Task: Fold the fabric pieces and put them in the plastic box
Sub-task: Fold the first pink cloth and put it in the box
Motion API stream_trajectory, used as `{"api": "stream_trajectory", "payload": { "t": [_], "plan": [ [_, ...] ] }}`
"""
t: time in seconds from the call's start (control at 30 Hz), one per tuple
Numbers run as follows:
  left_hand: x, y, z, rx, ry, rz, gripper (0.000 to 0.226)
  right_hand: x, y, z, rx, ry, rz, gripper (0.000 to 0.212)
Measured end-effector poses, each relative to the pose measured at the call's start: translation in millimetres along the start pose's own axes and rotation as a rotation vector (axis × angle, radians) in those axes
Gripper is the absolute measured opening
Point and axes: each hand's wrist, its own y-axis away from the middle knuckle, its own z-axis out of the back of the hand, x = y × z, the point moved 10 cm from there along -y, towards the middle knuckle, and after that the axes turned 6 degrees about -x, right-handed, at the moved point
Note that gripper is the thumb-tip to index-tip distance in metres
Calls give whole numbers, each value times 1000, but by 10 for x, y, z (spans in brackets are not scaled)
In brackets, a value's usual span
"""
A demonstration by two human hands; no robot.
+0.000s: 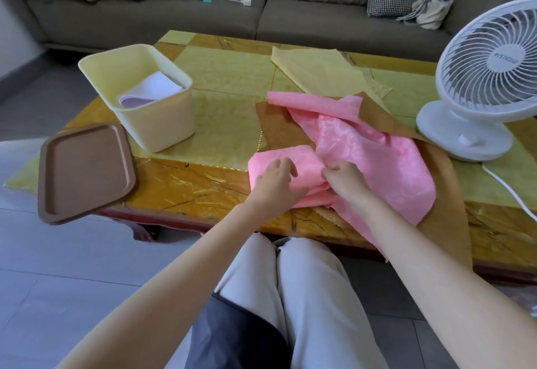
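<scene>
White fan [491, 57] on the table [186, 185], right side; grey sofa [145, 17] behind.

both bare forearms [174, 275] reach from 6 o'clock toward 12, left grip [277, 184] palm-down with fingers spread, right grip [345, 180] at its 3 o'clock with fingers curled, pinching pink fabric [377, 159].

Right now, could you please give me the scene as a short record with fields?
In hand: pink patterned fabric, partly folded
Left hand: rests on its folded part
Right hand: fingers pinch it
Cream plastic box: holds a folded white fabric
Brown plastic lid: off, beside the box
Waiting: brown fabric underneath; yellow fabric behind
</scene>
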Motion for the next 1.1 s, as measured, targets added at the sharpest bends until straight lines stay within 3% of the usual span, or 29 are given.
{"api": "stream_trajectory", "payload": {
  "t": [0.07,0.13,0.3,0.57,0.67,0.73,0.8,0.87,0.97,1.1],
  "plan": [
    [89,64,-81,46,-239,-45,32,-39,5,16,11,75,5,26],
    [176,100,-109,81,-327,-49,33,-57,20,13,35,111,16,29],
    [229,105,-113,73,-332,-64,29,2,43,37,7,148,112,42],
    [239,118,-221,130,-348,-97,23,-340,49,-3,17,184,-26,35],
    [233,74,-172,99,-327,-105,28,-344,7,-27,-1,175,-23,21],
    [233,15,-79,29,-384,-134,35,-366,-27,-46,0,133,-72,50],
    [277,-35,-51,19,-482,-142,45,-363,-48,-82,20,115,-104,60],
    [345,-66,-90,64,-538,-115,52,-364,-82,-103,30,133,-121,57],
    [421,-84,-151,117,-537,-75,52,-318,-83,-164,79,135,-92,36],
    [446,-83,-131,87,-466,-70,53,-270,-26,-212,157,153,-72,23]
  ]
}}
